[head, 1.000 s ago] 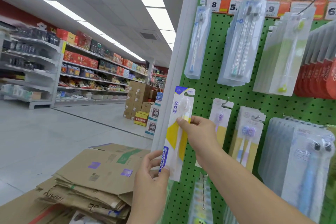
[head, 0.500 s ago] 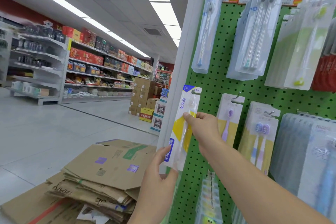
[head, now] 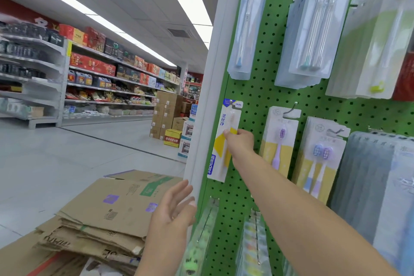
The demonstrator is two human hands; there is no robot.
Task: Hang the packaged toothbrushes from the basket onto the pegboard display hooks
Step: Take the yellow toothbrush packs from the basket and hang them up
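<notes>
A white, yellow and blue packaged toothbrush (head: 225, 132) stands upright against the left edge of the green pegboard (head: 257, 96). My right hand (head: 239, 143) pinches it at mid-height. My left hand (head: 174, 210) hovers below with fingers spread and relaxed, apart from the package. To the right hang a purple toothbrush pack (head: 279, 141) on a hook (head: 291, 108) and a twin pack (head: 319, 157). The basket is out of view.
A white shelf upright (head: 212, 74) borders the pegboard on the left. Flattened cardboard boxes (head: 107, 215) are stacked low on the left. More toothbrush packs (head: 311, 29) hang above, and others below. An aisle with stocked shelves (head: 100, 78) stretches away to the left.
My left hand has let go of the package's lower end and dropped away, fingers open. My right hand has carried the package closer to the pegboard's left edge.
</notes>
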